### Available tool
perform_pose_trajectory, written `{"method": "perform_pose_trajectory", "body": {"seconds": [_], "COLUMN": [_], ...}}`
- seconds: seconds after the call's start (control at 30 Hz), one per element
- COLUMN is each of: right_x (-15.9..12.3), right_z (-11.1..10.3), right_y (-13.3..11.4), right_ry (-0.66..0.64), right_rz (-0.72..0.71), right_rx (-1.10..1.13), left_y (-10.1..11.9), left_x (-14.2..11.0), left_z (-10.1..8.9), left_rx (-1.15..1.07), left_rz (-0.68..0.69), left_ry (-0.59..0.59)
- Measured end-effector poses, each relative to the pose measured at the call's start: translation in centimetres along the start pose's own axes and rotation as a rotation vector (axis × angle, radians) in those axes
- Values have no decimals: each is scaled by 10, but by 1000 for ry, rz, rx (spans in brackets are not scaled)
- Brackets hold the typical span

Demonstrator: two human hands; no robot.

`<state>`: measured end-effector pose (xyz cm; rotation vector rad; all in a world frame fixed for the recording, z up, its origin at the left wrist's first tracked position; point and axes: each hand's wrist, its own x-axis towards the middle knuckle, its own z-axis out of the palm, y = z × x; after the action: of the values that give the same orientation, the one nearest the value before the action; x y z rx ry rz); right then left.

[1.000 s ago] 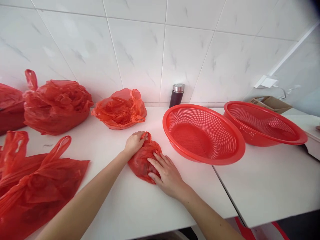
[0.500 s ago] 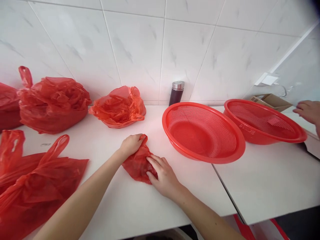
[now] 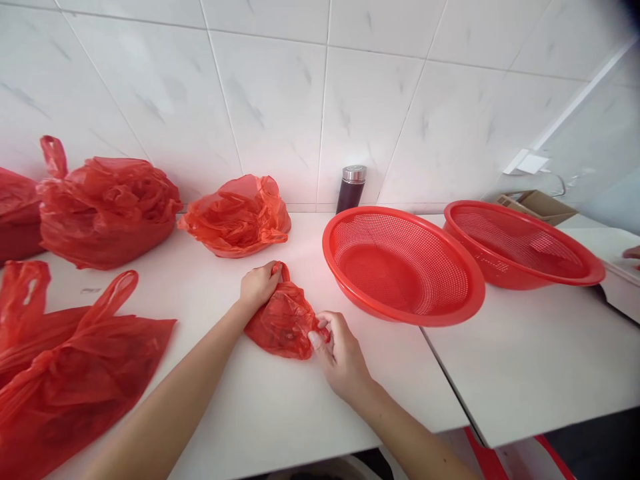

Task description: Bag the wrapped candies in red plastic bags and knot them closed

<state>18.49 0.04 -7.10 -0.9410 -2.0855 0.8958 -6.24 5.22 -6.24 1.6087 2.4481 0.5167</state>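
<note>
A small red plastic bag [image 3: 285,323] rests on the white table between my hands, with dark contents showing faintly through it. My left hand [image 3: 259,285] is closed on the bag's upper end, where a twist of plastic sticks out past the fingers. On the right side, my right hand [image 3: 340,350] pinches a gathered corner of the same bag between thumb and fingers. What exactly lies inside the bag cannot be made out. Just right of my right hand stands a red perforated basket [image 3: 385,273], with nothing in it.
A second red basket [image 3: 525,250] stands to the right, near a cardboard box [image 3: 543,205]. Behind is a dark flask [image 3: 351,190] with a silver lid. Red bags [image 3: 107,213] and an open red bag [image 3: 237,220] line the wall; another bag [image 3: 75,380] lies front left.
My right hand has shifted slightly right and gone from lying on the bag to pinching its corner. The bag is spread wider. Another person's hand at the far right has mostly left view.
</note>
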Motion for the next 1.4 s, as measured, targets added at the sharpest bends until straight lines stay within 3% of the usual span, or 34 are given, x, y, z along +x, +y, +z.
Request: {"method": "perform_pose_trajectory", "body": {"seconds": [0.1,0.27,0.37,0.6,0.73,0.9,1.0,1.1,1.27,1.4], "right_x": [5,15,17,9,4,3,-2,-13,-31,-28], "right_z": [-3,-7,-14,-36,-45,-50,-45,-37,-31,-43], "right_y": [6,8,4,-8,-9,-11,-18,-33,-58,-55], "right_ry": [29,-183,-204,-180,11,34,73,5,-347,-368], "right_rz": [48,172,194,343,465,361,254,157,68,67], "right_rx": [-86,-112,-39,740,1032,1051,971,960,1083,1126], "left_y": [1,13,21,27,30,27,25,26,27,22], "left_x": [-2,-24,-40,-49,-54,-61,-62,-63,-58,-55], "left_z": [-8,-24,-24,-27,-36,-48,-52,-51,-50,-63], "left_rx": [-83,-177,-117,-101,-163,-241,-463,-670,-756,-775], "left_rz": [18,165,202,231,288,338,285,170,66,-7], "left_ry": [-36,-209,-254,-350,-411,-512,-571,-487,-144,118]}}
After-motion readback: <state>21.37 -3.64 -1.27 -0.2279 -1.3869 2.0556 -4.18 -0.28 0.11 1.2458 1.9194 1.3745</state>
